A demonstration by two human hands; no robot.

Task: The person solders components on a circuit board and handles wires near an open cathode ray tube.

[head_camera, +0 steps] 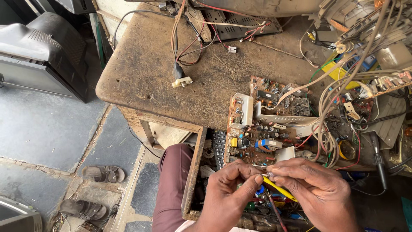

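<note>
Fingertips of left hand (227,189) and right hand (315,189) pinch a thin bare wire end (265,174) together; right also grips a yellow-handled tool (279,189). Brown circuit board (266,129) overhangs the rough, scarred wooden bench (171,73); grey stone floor (38,129) below.

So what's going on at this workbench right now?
A person sits at a worn wooden table, both hands over an open drawer of tools. The left hand and right hand meet at the fingertips, pinching something small and thin, too small to identify; the right hand also holds a yellow-handled tool. Just beyond lies a brown circuit board with tangled wires beside it.
</note>
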